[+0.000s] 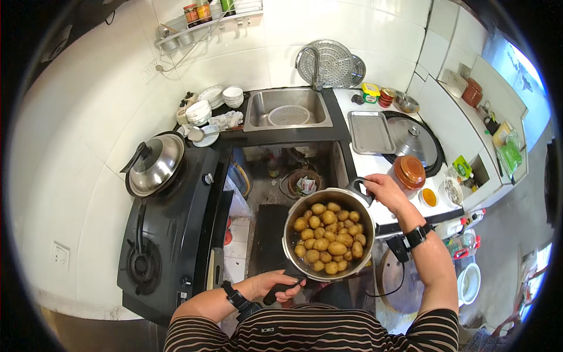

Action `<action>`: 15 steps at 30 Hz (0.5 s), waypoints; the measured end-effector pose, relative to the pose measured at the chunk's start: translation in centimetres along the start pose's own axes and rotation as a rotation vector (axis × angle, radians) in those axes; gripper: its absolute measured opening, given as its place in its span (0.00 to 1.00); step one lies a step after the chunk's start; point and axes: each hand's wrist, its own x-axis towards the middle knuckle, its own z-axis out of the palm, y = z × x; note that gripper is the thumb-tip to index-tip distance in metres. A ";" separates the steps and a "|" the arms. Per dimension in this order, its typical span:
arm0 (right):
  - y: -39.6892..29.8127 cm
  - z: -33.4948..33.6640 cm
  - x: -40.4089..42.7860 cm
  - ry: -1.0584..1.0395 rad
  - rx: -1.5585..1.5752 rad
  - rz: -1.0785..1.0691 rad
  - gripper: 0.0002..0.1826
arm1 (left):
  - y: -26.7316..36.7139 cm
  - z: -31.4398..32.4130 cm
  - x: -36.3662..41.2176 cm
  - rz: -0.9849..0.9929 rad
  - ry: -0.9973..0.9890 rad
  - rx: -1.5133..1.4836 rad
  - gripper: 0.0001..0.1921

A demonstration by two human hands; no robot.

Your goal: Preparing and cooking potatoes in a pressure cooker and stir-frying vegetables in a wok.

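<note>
A metal pressure cooker pot (286,246), without its lid, is held up close before my body. It is filled with many small unpeeled potatoes (337,248). My left hand (281,286) is closed around the pot's long black handle (278,291) at the lower side. On the upper right, my right hand (383,190) grips the short black side handle (357,187). The pot is between the gas stove and the white counter, above the floor. Each wrist wears a black strap with a device.
Left, a gas stove (193,163) carries a lidded wok (158,165) and a bare burner (141,266). Ahead, a steel sink (325,105) holds a white basket (289,115). On the right counter are a metal tray (371,132), a large lid (413,141) and a brown jar (409,171).
</note>
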 end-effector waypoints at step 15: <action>-6.9 -0.8 37.0 -0.282 0.031 -0.131 0.12 | 29.0 -2.0 4.1 0.181 0.434 0.180 0.17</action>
